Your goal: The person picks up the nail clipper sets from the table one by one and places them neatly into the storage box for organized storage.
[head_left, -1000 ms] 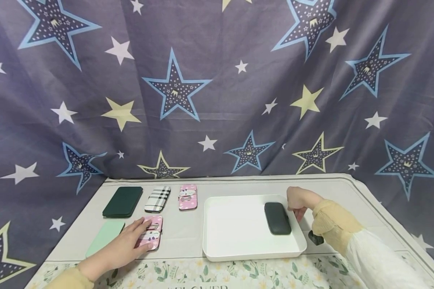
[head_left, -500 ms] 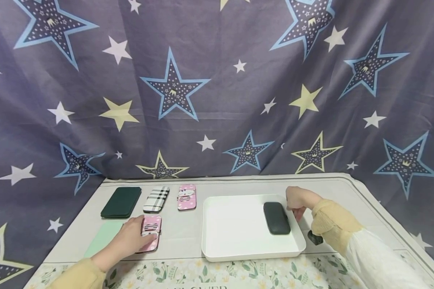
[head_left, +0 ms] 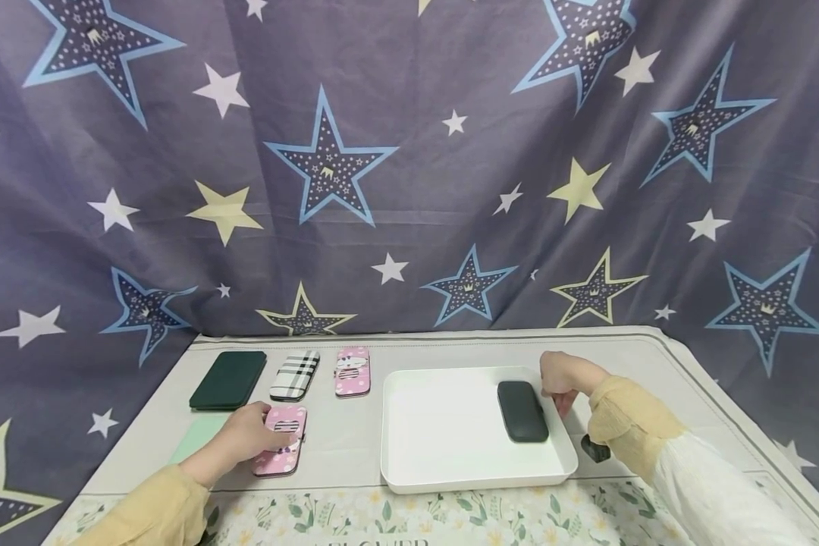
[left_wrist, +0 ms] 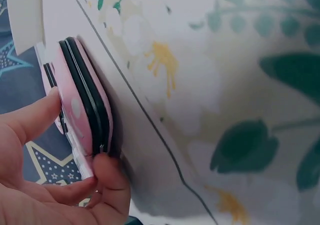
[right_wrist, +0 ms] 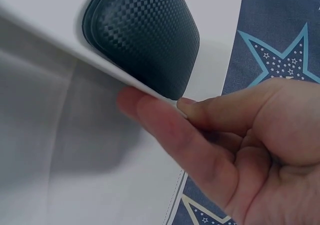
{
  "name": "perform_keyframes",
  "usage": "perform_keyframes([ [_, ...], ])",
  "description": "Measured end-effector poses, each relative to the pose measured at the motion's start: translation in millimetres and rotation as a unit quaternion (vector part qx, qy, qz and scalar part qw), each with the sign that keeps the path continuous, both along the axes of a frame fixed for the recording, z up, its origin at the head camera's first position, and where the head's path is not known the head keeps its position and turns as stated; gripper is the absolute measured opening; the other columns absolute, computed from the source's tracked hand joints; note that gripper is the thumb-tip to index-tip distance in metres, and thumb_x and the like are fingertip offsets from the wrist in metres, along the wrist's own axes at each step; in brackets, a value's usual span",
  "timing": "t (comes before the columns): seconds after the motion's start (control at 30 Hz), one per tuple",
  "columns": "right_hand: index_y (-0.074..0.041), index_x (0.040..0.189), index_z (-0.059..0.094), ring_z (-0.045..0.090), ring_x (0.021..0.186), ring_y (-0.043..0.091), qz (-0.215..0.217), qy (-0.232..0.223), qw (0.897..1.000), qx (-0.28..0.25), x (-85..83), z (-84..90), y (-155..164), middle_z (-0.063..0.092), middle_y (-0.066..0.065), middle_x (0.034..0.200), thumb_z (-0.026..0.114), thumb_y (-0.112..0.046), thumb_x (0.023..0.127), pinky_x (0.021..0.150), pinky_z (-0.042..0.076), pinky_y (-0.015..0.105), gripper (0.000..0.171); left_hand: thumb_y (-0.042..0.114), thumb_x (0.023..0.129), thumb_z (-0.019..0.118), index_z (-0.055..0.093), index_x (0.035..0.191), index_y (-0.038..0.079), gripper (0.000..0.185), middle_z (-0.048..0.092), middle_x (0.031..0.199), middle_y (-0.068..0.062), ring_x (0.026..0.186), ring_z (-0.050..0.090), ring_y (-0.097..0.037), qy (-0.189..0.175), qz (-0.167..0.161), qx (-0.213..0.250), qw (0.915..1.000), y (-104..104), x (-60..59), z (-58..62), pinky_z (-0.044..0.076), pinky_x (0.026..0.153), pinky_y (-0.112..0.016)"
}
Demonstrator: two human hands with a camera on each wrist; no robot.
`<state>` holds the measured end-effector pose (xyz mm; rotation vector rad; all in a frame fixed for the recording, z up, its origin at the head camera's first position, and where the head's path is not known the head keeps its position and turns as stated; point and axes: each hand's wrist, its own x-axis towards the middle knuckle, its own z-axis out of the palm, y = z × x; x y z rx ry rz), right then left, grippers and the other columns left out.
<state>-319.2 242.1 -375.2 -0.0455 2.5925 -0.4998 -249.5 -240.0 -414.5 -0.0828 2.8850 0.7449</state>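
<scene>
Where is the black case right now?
In the head view, the black case lies inside the white tray at its right end, beside the right hand pinching the tray's edge.

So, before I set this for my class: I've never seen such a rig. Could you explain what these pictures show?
There is no machine here, only a person working bare-handed. The wide picture comes from a camera on the head, the two close-ups from cameras on the wrists. On the table lie a dark green case, a mint-green case, a plaid case and a farther pink case. A black case lies in a white tray. The left hand grips the nearer pink case; the right hand pinches the tray's edge.
</scene>
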Motion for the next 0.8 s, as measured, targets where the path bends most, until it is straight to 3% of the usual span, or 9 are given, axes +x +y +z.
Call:
perform_keyframes([
  [0.13,0.007,0.08,0.06,0.067,0.052,0.021,-0.005,-0.005,1.0,0.0,-0.4,0.3,-0.3,0.066,0.015,0.062,0.054,0.006,0.088,0.054,0.057,0.027,0.01,0.033,0.072,0.08,0.047,0.118,-0.019,0.077,0.055,0.11,-0.033,0.094,0.056,-0.035,-0.016,0.03,0.02,0.9992,0.7,-1.5,1.5,0.049,0.084,-0.05],
  [0.23,0.007,0.083,0.06,0.067,0.052,0.021,-0.01,-0.008,1.0,-0.002,-0.5,0.6,-0.7,0.066,0.015,0.064,0.055,0.005,0.088,0.054,0.057,0.027,0.008,0.029,0.073,0.08,0.054,0.104,-0.015,0.059,0.057,0.093,-0.023,0.082,0.054,-0.029,-0.023,0.05,0.037,0.9978,-0.3,-2.1,1.0,0.05,0.07,-0.039],
  [0.33,0.008,0.084,0.06,0.067,0.052,0.021,-0.01,-0.008,1.0,-0.004,-0.6,1.1,-1.0,0.066,0.016,0.065,0.055,0.005,0.088,0.054,0.057,0.028,0.007,0.026,0.074,0.079,0.055,0.085,-0.005,0.04,0.052,0.076,-0.011,0.067,0.048,-0.02,-0.034,0.066,0.055,0.9957,-2.5,-2.1,-1.2,0.042,0.057,-0.029],
  [0.47,0.008,0.083,0.06,0.067,0.052,0.021,-0.013,-0.009,1.0,-0.005,-0.7,2.2,-1.2,0.066,0.017,0.065,0.055,0.006,0.088,0.055,0.057,0.028,0.007,0.025,0.076,0.077,0.05,0.072,0.004,0.034,0.045,0.063,-0.003,0.055,0.041,-0.013,-0.048,0.074,0.074,0.9933,-5.3,-1.9,-4.0,0.035,0.05,-0.025],
  [0.63,0.007,0.082,0.059,0.067,0.052,0.021,-0.017,-0.01,1.0,-0.001,-0.8,3.0,-1.8,0.066,0.016,0.065,0.055,0.006,0.088,0.055,0.057,0.028,0.007,0.025,0.076,0.077,0.047,0.074,0.003,0.037,0.044,0.066,-0.005,0.056,0.04,-0.014,-0.059,0.068,0.088,0.992,-5.9,-2.3,-2.4,0.035,0.051,-0.025],
  [0.8,0.007,0.08,0.059,0.067,0.052,0.022,-0.017,-0.008,1.0,0.0,-4.0,-2.1,0.3,0.066,0.017,0.064,0.055,0.006,0.087,0.054,0.057,0.028,0.008,0.025,0.075,0.077,0.049,0.085,-0.004,0.041,0.046,0.074,-0.009,0.063,0.047,-0.017,-0.066,0.065,0.094,0.9913,-4.9,-2.3,0.2,0.042,0.054,-0.027],
])
